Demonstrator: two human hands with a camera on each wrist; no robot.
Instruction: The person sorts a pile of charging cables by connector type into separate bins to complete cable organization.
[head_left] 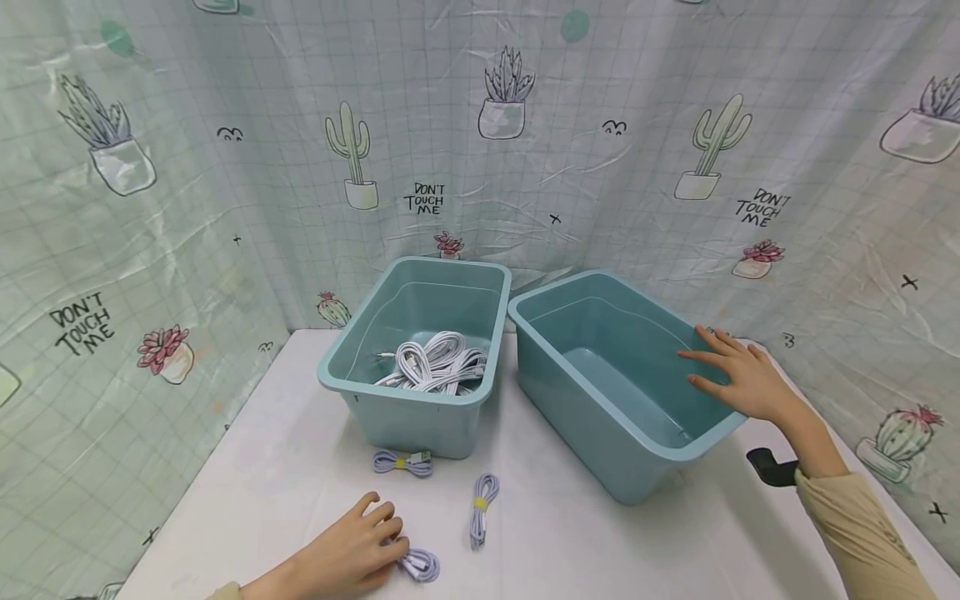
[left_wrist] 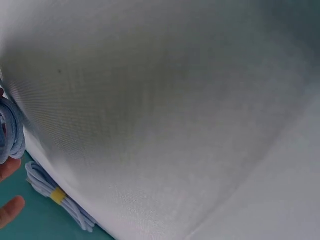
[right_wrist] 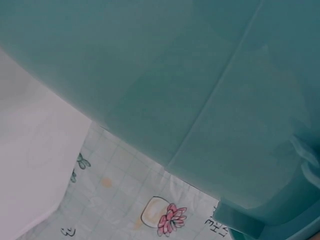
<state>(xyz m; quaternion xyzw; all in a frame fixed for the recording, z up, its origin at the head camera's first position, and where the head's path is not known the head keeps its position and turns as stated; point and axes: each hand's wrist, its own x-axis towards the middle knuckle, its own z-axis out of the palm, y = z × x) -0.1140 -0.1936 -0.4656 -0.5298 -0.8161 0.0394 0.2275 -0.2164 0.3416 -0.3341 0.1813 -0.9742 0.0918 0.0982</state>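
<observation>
In the head view my left hand (head_left: 348, 546) is low on the white table, fingers bent onto a coiled lilac USB cable (head_left: 422, 565). The left wrist view shows the coiled cable (left_wrist: 10, 130) against my fingertips (left_wrist: 10, 166). Two similar cables with yellow bands lie nearby, one sideways (head_left: 402, 463) before the left bin, the other lengthwise (head_left: 482, 510) to its right. My right hand (head_left: 746, 379) lies over the right rim of an empty teal bin (head_left: 577, 400), fingers spread and reaching over its inside. That bin's wall (right_wrist: 150, 75) fills most of the right wrist view.
A second teal bin (head_left: 416, 417) stands at the left with several coiled white cables (head_left: 438, 362) inside. Both bins are near the back, where a patterned curtain (head_left: 427, 100) hangs and wraps round the sides. A black band (head_left: 771, 468) is at the right wrist.
</observation>
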